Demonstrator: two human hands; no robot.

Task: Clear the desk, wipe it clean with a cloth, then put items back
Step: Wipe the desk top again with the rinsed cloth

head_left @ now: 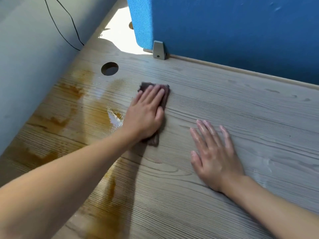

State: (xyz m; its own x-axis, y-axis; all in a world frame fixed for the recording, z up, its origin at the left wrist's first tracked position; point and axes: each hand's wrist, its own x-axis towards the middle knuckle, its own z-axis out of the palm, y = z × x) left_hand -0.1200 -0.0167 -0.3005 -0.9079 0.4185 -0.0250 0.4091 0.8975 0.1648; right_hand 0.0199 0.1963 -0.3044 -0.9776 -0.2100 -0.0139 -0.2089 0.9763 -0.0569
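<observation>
Cloth [152, 141], dark: pressed to the desk [241, 100] under your left hand [146, 114], fingers [155, 94] straight. Your right hand [215, 156] lies flat beside it, holding nothing. Brown spill [51, 121] sits toward the left edge.

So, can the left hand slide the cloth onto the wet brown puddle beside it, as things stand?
Probably yes. The left hand presses the cloth flat, the puddle lies just beside its wrist, and nothing stands on the desk between them.

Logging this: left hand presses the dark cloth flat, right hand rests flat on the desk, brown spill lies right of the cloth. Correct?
No. The head view shows the brown spill left of the dark cloth, not right; the rest holds.
</observation>
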